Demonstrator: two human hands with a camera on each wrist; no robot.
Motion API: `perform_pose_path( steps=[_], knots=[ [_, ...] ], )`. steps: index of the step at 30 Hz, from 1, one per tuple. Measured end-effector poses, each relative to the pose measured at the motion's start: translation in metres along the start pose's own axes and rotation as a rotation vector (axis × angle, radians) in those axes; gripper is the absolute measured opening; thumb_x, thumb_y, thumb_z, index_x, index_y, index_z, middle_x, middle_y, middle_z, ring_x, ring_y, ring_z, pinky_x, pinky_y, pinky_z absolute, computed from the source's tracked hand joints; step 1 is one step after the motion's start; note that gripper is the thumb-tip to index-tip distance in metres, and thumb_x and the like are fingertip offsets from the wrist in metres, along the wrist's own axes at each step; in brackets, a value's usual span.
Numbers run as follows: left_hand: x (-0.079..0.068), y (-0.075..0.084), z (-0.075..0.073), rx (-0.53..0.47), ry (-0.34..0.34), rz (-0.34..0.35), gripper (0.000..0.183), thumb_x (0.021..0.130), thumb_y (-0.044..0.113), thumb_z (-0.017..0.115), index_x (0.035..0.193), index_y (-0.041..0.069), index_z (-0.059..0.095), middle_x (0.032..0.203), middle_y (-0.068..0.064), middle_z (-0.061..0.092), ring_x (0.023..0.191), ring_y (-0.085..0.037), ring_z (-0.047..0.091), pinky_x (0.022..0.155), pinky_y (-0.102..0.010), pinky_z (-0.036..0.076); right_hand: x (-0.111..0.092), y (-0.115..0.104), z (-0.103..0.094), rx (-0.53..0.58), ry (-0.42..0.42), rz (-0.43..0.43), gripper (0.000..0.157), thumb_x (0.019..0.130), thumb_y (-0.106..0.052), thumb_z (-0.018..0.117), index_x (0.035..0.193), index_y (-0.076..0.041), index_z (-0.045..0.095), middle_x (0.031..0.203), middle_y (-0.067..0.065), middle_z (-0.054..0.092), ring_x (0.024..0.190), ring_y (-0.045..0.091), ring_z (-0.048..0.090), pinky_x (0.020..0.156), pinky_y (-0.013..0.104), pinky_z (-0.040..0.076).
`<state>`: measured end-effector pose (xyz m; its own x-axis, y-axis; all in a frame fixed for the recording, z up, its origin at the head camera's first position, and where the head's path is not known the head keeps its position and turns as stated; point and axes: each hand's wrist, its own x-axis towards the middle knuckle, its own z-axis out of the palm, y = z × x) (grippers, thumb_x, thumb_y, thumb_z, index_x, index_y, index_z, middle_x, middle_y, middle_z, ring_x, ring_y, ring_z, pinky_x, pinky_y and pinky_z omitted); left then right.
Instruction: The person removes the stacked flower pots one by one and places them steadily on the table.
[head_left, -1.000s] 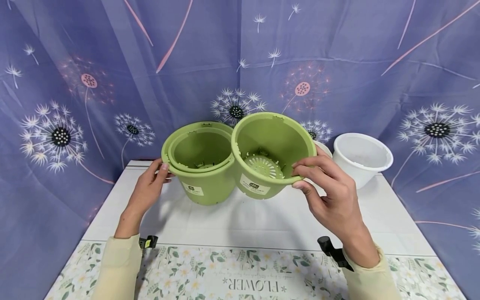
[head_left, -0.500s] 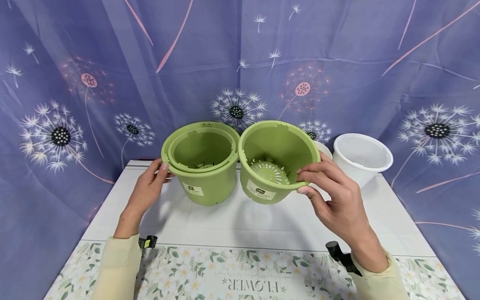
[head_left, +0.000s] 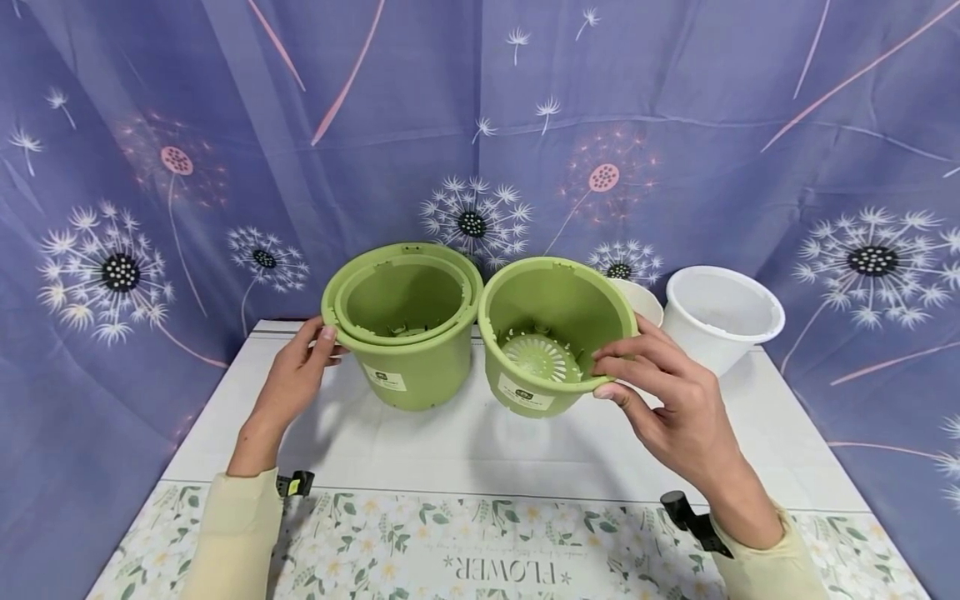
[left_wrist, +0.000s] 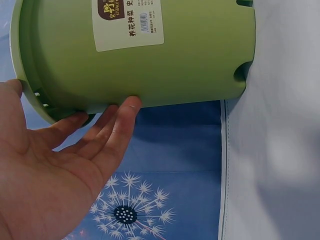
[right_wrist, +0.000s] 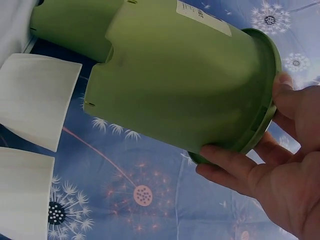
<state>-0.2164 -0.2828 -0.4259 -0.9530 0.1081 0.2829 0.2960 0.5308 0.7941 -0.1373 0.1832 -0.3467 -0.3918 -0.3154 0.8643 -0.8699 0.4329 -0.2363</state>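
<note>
At the left of the head view stands a green flowerpot (head_left: 438, 371) with a smaller green pot (head_left: 408, 287) nested in it. My left hand (head_left: 288, 383) holds the outer pot's left rim; in the left wrist view its thumb (left_wrist: 14, 86) is at the rim and the fingers lie under and along the wall. My right hand (head_left: 678, 404) pinches the right rim of another green flowerpot (head_left: 558, 287), thumb outside and fingers reaching inside. That pot hangs tilted toward me over the white cloth, close beside the nested pair. Slots pierce its bottom.
Behind my right hand stand a white pot (head_left: 723, 312) and a smaller cream-white pot (head_left: 641, 302). A white cloth (head_left: 420, 454) covers the table, with a floral strip (head_left: 360, 533) along the front. A blue dandelion-print curtain (head_left: 375, 192) hangs close behind.
My right hand has lowered its green pot and moved it a little to the right, away from overlapping the nested pots. The left hand and its pots have stayed in place.
</note>
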Motion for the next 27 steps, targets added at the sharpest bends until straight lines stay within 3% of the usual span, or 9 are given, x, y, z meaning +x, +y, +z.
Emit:
perform_pose_path(
  steps=[9, 17, 23, 27],
  knots=[
    [0.000, -0.001, -0.001, 0.007, -0.007, 0.005, 0.054, 0.117, 0.042, 0.035, 0.162, 0.013, 0.042, 0.142, -0.021, 0.060, 0.119, -0.039, 0.068, 0.098, -0.048, 0.058, -0.011, 0.006, 0.000, 0.016, -0.033, 0.007, 0.037, 0.104, -0.037, 0.067, 0.096, -0.003, 0.081, 0.100, 0.015, 0.075, 0.100, 0.026, 0.071, 0.124, 0.054, 0.037],
    [0.001, 0.001, 0.000, -0.009, -0.010, -0.012, 0.054, 0.117, 0.042, 0.035, 0.163, 0.013, 0.041, 0.143, -0.022, 0.060, 0.121, -0.041, 0.067, 0.100, -0.048, 0.058, -0.016, 0.011, 0.002, 0.032, -0.057, 0.014, 0.037, 0.104, -0.037, 0.068, 0.096, -0.003, 0.082, 0.101, 0.014, 0.076, 0.110, 0.023, 0.070, 0.124, 0.055, 0.036],
    [0.002, 0.000, 0.000, 0.004, -0.009, -0.006, 0.055, 0.117, 0.043, 0.034, 0.162, 0.013, 0.042, 0.141, -0.022, 0.061, 0.119, -0.042, 0.067, 0.098, -0.039, 0.060, -0.019, 0.015, 0.002, 0.038, -0.076, 0.001, 0.038, 0.104, -0.037, 0.068, 0.097, -0.003, 0.082, 0.102, 0.013, 0.076, 0.104, 0.027, 0.072, 0.124, 0.053, 0.036],
    [0.001, -0.001, -0.001, 0.003, -0.010, -0.012, 0.055, 0.117, 0.043, 0.034, 0.162, 0.012, 0.042, 0.142, -0.022, 0.060, 0.119, -0.043, 0.067, 0.098, -0.043, 0.059, -0.019, 0.020, 0.003, 0.062, -0.098, -0.021, 0.035, 0.104, -0.035, 0.068, 0.099, -0.004, 0.082, 0.102, 0.013, 0.076, 0.108, 0.027, 0.072, 0.124, 0.054, 0.036]
  ],
)
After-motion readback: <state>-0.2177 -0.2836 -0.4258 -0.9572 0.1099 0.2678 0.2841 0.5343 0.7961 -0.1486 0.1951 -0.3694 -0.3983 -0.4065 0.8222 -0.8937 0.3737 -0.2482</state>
